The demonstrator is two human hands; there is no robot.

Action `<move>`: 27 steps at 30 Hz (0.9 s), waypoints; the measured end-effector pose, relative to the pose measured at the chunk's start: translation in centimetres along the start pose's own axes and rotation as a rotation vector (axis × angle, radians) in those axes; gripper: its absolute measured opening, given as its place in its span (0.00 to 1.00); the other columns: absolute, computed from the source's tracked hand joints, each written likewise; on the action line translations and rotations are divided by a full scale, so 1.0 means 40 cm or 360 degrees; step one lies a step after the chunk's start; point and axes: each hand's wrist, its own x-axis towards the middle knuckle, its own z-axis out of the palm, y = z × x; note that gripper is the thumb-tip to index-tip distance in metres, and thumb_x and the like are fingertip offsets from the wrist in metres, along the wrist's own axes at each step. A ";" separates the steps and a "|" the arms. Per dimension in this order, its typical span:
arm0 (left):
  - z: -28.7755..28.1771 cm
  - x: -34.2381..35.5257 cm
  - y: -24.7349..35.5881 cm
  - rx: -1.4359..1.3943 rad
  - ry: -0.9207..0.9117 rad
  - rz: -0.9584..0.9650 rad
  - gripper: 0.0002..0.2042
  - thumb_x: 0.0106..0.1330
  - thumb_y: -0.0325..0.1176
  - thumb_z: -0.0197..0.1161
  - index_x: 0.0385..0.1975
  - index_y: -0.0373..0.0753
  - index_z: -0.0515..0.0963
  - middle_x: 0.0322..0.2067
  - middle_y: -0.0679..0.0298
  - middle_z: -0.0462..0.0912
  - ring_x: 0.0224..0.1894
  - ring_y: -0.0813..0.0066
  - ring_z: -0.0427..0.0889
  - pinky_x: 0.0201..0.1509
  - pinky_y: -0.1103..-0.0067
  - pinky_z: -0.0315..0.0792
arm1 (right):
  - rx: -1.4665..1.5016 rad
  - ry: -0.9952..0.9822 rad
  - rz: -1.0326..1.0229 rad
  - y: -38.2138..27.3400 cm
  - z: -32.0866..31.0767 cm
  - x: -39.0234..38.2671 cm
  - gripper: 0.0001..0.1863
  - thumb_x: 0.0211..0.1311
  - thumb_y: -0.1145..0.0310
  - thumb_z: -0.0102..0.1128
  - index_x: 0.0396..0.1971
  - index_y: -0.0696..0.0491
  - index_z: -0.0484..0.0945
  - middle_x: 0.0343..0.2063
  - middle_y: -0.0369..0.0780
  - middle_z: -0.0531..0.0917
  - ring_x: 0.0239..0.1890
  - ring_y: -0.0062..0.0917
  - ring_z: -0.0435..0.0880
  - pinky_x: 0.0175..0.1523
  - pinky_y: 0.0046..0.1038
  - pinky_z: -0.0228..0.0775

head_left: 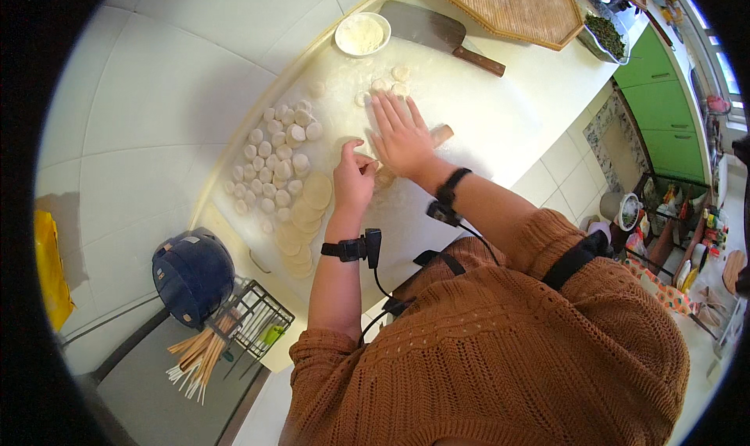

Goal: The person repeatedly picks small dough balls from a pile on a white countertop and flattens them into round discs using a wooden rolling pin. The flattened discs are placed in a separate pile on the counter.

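Note:
My right hand [402,137] lies flat with stretched fingers over a wooden rolling pin [443,135], whose end sticks out beside the palm. Close by, my left hand [353,176] has its fingers curled in a pinch at the edge of a dough wrapper [383,178], mostly hidden between the hands. Past my right fingertips sit several small flattened dough pieces [400,73]. To the left, many floured dough lumps [266,161] are spread in a cluster. Overlapping rolled wrappers [301,227] lie between that cluster and my left forearm.
At the far side are a white bowl of flour [362,34], a cleaver [437,33] and an octagonal woven tray [516,8]. A bowl of chopped greens [605,36] stands at the far right. A dark blue appliance [191,278] and chopsticks in a wire rack [258,321] are at left.

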 end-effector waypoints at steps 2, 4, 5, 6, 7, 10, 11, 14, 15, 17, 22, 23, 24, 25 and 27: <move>0.000 -0.021 -0.014 -0.0004 0.0097 -0.0107 0.26 0.69 0.23 0.71 0.65 0.38 0.70 0.34 0.56 0.90 0.38 0.61 0.91 0.46 0.67 0.82 | -0.0056 -0.0147 0.0001 0.005 -0.060 -0.099 0.35 0.79 0.57 0.51 0.77 0.62 0.67 0.77 0.49 0.73 0.83 0.38 0.65 0.86 0.52 0.46; -0.006 -0.051 -0.021 -0.0032 0.0112 -0.0205 0.27 0.69 0.24 0.72 0.66 0.37 0.68 0.34 0.56 0.91 0.39 0.61 0.92 0.46 0.68 0.83 | -0.0100 -0.0243 0.0017 0.008 -0.089 -0.160 0.35 0.73 0.61 0.51 0.76 0.62 0.68 0.76 0.50 0.73 0.82 0.39 0.67 0.86 0.53 0.44; -0.006 -0.068 -0.018 -0.0064 0.0064 -0.0262 0.28 0.69 0.24 0.72 0.67 0.36 0.67 0.34 0.56 0.91 0.38 0.61 0.92 0.46 0.67 0.83 | -0.0079 -0.0415 0.0065 0.009 -0.082 -0.157 0.36 0.71 0.63 0.52 0.76 0.62 0.69 0.76 0.51 0.74 0.81 0.40 0.68 0.86 0.54 0.44; -0.004 -0.075 -0.012 -0.0092 -0.0003 -0.0350 0.29 0.69 0.25 0.72 0.67 0.35 0.66 0.35 0.56 0.91 0.38 0.61 0.92 0.46 0.67 0.83 | -0.0078 -0.0217 0.0009 0.008 -0.079 -0.159 0.36 0.71 0.63 0.52 0.76 0.62 0.68 0.76 0.51 0.73 0.82 0.40 0.67 0.86 0.54 0.44; -0.004 -0.083 -0.003 -0.0096 -0.0118 -0.0559 0.30 0.69 0.25 0.73 0.68 0.34 0.65 0.35 0.56 0.92 0.38 0.60 0.93 0.45 0.66 0.83 | -0.0092 -0.0156 0.0010 0.008 -0.054 -0.129 0.36 0.71 0.62 0.52 0.77 0.62 0.68 0.76 0.51 0.73 0.82 0.40 0.66 0.86 0.54 0.45; -0.010 -0.024 0.022 0.0128 -0.0101 -0.0305 0.30 0.68 0.24 0.73 0.67 0.37 0.66 0.35 0.53 0.93 0.39 0.57 0.93 0.46 0.66 0.84 | 0.0000 -0.0059 0.0027 0.001 0.007 -0.036 0.35 0.74 0.62 0.50 0.77 0.63 0.67 0.78 0.51 0.69 0.83 0.41 0.64 0.85 0.53 0.47; -0.017 -0.005 0.027 0.0202 -0.0100 -0.0189 0.29 0.69 0.23 0.72 0.67 0.37 0.66 0.36 0.52 0.93 0.39 0.58 0.94 0.46 0.67 0.84 | -0.0022 0.0001 -0.0026 0.002 0.016 -0.025 0.34 0.75 0.62 0.49 0.77 0.63 0.67 0.79 0.51 0.69 0.83 0.40 0.63 0.85 0.53 0.47; -0.036 0.008 0.020 0.0300 -0.0245 -0.0037 0.29 0.68 0.22 0.71 0.67 0.39 0.67 0.35 0.52 0.92 0.39 0.56 0.93 0.48 0.66 0.83 | 0.0068 -0.0212 0.0017 0.010 -0.010 -0.076 0.35 0.76 0.62 0.49 0.78 0.64 0.64 0.80 0.51 0.67 0.84 0.41 0.61 0.86 0.52 0.44; -0.039 -0.002 0.014 0.0369 -0.0282 0.0015 0.29 0.68 0.22 0.71 0.67 0.39 0.67 0.35 0.52 0.92 0.39 0.57 0.93 0.48 0.66 0.83 | -0.0022 -0.0413 0.0019 0.017 -0.046 -0.139 0.36 0.76 0.62 0.49 0.79 0.65 0.62 0.80 0.51 0.66 0.85 0.40 0.59 0.87 0.52 0.40; -0.037 -0.035 0.004 0.0252 -0.0157 -0.0070 0.29 0.68 0.22 0.70 0.67 0.39 0.67 0.35 0.53 0.92 0.40 0.57 0.93 0.48 0.66 0.83 | 0.0069 -0.0633 0.0043 0.026 -0.086 -0.221 0.39 0.73 0.62 0.50 0.79 0.66 0.61 0.81 0.51 0.65 0.86 0.40 0.57 0.88 0.52 0.36; -0.013 -0.059 0.016 0.0152 0.0111 -0.0273 0.26 0.68 0.19 0.67 0.64 0.39 0.69 0.33 0.52 0.90 0.37 0.52 0.91 0.47 0.61 0.83 | 0.0002 -0.0399 -0.0017 0.020 -0.020 -0.127 0.39 0.76 0.60 0.49 0.80 0.65 0.59 0.82 0.52 0.63 0.86 0.41 0.57 0.88 0.52 0.38; -0.010 -0.048 0.023 0.0192 0.0083 -0.0275 0.26 0.67 0.19 0.67 0.64 0.38 0.69 0.33 0.53 0.89 0.37 0.52 0.91 0.47 0.61 0.83 | -0.0049 -0.0239 -0.0061 0.013 0.020 -0.053 0.39 0.78 0.59 0.49 0.81 0.65 0.59 0.82 0.52 0.63 0.86 0.42 0.56 0.88 0.51 0.38; -0.011 -0.032 0.029 0.0238 0.0069 -0.0314 0.26 0.67 0.19 0.68 0.64 0.38 0.69 0.33 0.53 0.89 0.37 0.52 0.90 0.47 0.61 0.83 | -0.0022 -0.0321 0.0006 0.011 0.028 -0.029 0.39 0.77 0.59 0.50 0.81 0.65 0.59 0.81 0.52 0.64 0.86 0.41 0.57 0.88 0.51 0.39; -0.011 -0.016 0.034 0.0258 -0.0002 -0.0219 0.27 0.67 0.20 0.69 0.65 0.38 0.68 0.34 0.53 0.90 0.38 0.54 0.91 0.47 0.63 0.83 | 0.0000 -0.0271 0.0031 0.008 0.040 0.001 0.39 0.76 0.59 0.50 0.80 0.66 0.59 0.81 0.52 0.64 0.85 0.41 0.58 0.87 0.52 0.40; -0.008 0.012 0.031 0.0272 -0.0108 -0.0037 0.29 0.66 0.20 0.71 0.66 0.37 0.67 0.37 0.54 0.90 0.39 0.58 0.91 0.47 0.66 0.83 | 0.0040 -0.0220 0.0041 0.011 0.022 -0.012 0.40 0.76 0.58 0.51 0.80 0.66 0.59 0.81 0.52 0.65 0.85 0.41 0.59 0.87 0.52 0.41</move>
